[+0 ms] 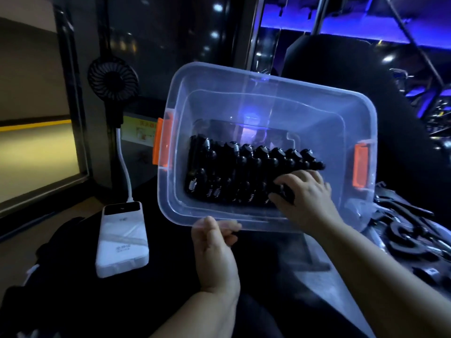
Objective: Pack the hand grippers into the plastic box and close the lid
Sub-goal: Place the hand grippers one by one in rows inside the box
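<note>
Head view shows the left hand point(216, 250) pinching the near rim of the plastic box point(246, 224) to steady it, while the right hand point(301, 191), fingers closed around one, sets the hand grippers point(244, 174) in a row inside.

The plastic box point(266, 101) is clear and colourless, with an orange latch point(158, 142) at each end. The hand grippers point(244, 172) inside it are black with silver coil springs. The power bank point(122, 240) is white with a white cable point(124, 167). The fan point(112, 78) is black.
</note>
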`<state>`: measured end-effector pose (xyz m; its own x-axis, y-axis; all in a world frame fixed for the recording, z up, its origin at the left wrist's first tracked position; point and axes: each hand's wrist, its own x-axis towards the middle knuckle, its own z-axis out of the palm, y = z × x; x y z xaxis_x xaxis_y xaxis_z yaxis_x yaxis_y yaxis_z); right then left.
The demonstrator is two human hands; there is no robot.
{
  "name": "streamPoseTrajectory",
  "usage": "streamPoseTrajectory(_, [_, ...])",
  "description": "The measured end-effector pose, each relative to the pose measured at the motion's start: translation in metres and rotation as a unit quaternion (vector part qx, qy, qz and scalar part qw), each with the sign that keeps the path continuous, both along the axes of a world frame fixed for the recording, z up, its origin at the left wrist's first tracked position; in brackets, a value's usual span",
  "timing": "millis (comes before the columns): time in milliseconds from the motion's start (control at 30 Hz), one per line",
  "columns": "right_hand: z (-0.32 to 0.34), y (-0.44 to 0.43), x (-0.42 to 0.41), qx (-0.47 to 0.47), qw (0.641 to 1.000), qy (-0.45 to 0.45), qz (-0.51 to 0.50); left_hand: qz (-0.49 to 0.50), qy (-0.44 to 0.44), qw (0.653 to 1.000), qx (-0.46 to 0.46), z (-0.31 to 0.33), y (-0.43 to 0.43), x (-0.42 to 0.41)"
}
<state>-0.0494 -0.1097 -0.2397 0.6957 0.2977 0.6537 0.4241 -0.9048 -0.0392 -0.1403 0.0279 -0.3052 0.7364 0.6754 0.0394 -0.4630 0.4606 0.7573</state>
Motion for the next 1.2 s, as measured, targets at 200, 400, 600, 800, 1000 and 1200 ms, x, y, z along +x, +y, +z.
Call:
streamPoseTrajectory(200, [-0.023,-0.072,-0.022,0.172,0.971,-0.088,-0.142,-0.046,-0.003,0.999,0.027,0.001,-0.002,-0.002])
streamPoseTrajectory(400, [-0.031,-0.091,-0.025,0.441,0.874,0.155,-0.129,-0.196,0.018,0.979,0.050,0.005,-0.004,-0.010])
streamPoseTrajectory(600, [-0.035,-0.093,-0.020,0.558,0.791,0.247,-0.042,-0.242,0.030,0.969,0.042,0.009,0.000,-0.014])
streamPoseTrajectory(800, [-0.026,-0.099,-0.052,0.574,0.785,0.230,-0.023,-0.233,0.024,0.968,0.086,0.008,-0.005,-0.025])
streamPoseTrajectory(1000, [-0.019,-0.098,-0.074,0.575,0.790,0.211,-0.003,-0.242,0.015,0.963,0.117,0.008,-0.005,-0.031])
streamPoseTrajectory(1200, [-0.026,-0.101,-0.071,0.540,0.820,0.189,-0.018,-0.302,0.020,0.940,0.159,0.010,-0.011,-0.028])
